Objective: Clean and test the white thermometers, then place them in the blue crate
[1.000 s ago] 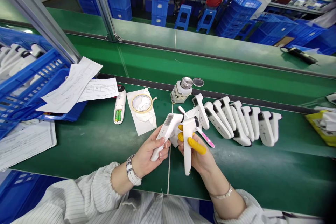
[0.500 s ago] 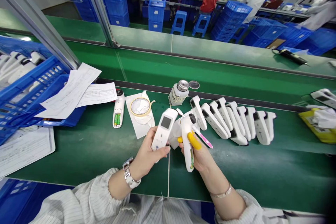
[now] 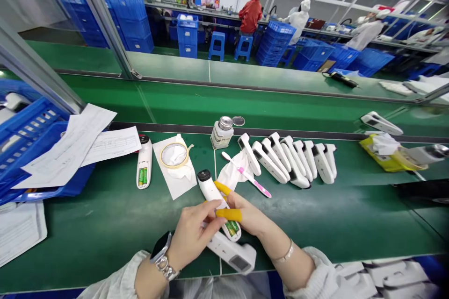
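Observation:
My right hand, with yellow finger covers, holds a white infrared thermometer. Its battery bay is uncovered, and green batteries show at the lower end. Bent over the same thermometer, my left hand has its thumb and fingers closed at the handle; what the fingertips grip is partly hidden. A second infrared thermometer, display toward the lower right, extends from beneath my left fingers near the table's front edge. Just beyond my right hand, a pink-and-white toothbrush lies across a white cloth.
Several thermometers lie in a row at right. Another with batteries lies left, beside a tape roll on paper. A dispenser bottle stands behind. Papers overlap a blue basket; a yellow packet sits far right.
The screened thermometer has swung from upright to pointing down right, close to the table edge. My left hand has come over to the battery thermometer, now tilted the other way. The view has shifted.

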Tool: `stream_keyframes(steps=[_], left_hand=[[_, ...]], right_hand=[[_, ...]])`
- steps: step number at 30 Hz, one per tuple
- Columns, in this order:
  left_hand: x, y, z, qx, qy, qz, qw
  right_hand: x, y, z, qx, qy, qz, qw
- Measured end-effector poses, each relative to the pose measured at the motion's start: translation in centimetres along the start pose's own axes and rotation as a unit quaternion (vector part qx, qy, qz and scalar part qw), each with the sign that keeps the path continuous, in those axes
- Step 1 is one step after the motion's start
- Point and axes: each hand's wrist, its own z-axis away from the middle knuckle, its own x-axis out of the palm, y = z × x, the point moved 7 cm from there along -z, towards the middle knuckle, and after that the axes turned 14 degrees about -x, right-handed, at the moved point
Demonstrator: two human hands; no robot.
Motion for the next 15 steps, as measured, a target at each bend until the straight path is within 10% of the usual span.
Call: stream_keyframes(steps=[15], left_hand=[[-2.9,0.8,0.4,0.076,0.193,-0.086,0.974]], right_hand=[[3.0,2.0,0.7,0.071,-0.143,0.007,0.987]])
